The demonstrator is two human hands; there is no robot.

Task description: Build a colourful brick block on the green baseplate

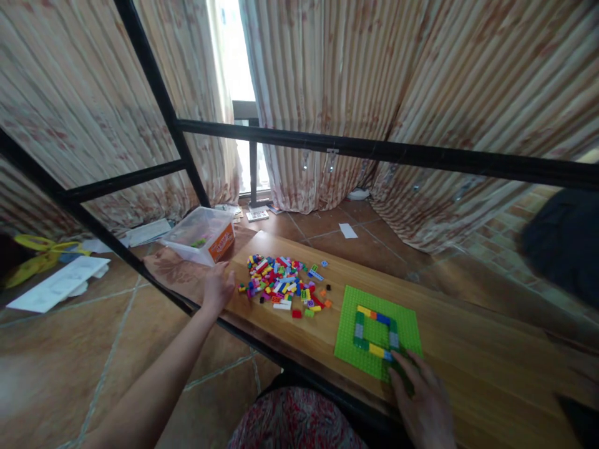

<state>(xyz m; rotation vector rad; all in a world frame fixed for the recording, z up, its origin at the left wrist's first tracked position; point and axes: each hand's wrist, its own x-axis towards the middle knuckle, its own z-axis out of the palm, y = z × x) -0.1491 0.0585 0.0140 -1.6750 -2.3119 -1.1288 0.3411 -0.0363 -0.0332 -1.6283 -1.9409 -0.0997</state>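
On the tabletop (472, 355), to the right of a loose heap of many-coloured bricks (281, 277), lies a flat, square, bright-green studded baseplate (349, 318), carrying a low, hollow, roughly rectangular brick outline (375, 351) in yellow, orange, blue, dark green, grey and light blue. The right hand (418, 390), fingers bent and partly spread, has its fingertips at the outline's near right corner, though whether it grips a brick I cannot tell. The left hand (218, 287) is loosely curled at the tabletop's left end beside a clear plastic box (199, 234), its grip unclear.
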